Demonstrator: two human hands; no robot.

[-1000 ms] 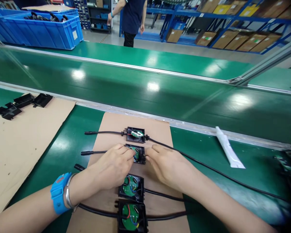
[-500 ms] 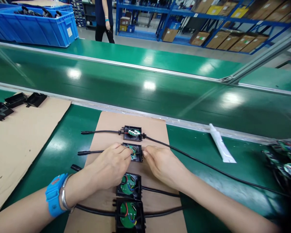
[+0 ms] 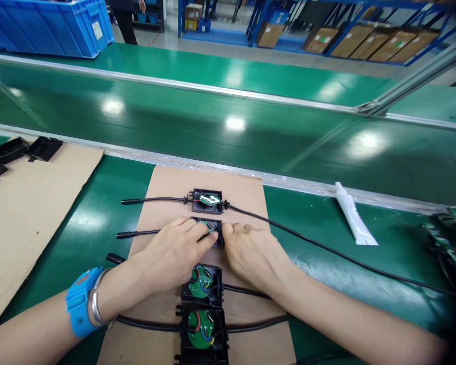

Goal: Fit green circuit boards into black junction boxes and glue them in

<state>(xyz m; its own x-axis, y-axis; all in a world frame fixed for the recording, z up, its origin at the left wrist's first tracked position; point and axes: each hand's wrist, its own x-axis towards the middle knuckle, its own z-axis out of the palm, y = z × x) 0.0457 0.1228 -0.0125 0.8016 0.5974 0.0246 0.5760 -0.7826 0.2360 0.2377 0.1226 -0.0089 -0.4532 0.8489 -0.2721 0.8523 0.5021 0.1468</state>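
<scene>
Several small black boxes with green circuit boards and black cables lie in a column on a brown cardboard sheet (image 3: 247,187). My left hand (image 3: 173,256) rests on the second box (image 3: 213,232), its fingertips pressing the green board inside. My right hand (image 3: 253,253) touches the same box's right edge, fingers curled against it. The farthest box (image 3: 207,201) lies untouched just beyond. Two nearer boxes (image 3: 202,285) (image 3: 201,329) with round green boards lie below my hands. A blue wristband and a metal bangle sit on my left wrist.
A white tube (image 3: 353,215) lies on the green table to the right. More circuit boards (image 3: 450,243) pile at the right edge. Black plastic parts (image 3: 23,149) sit on another cardboard sheet at left. Beyond runs a green conveyor (image 3: 228,126); blue crates and a standing person are far back.
My left fingers have slid further over the second box's board, and my right fingers have closed in against its right edge. The camera has tilted down slightly.
</scene>
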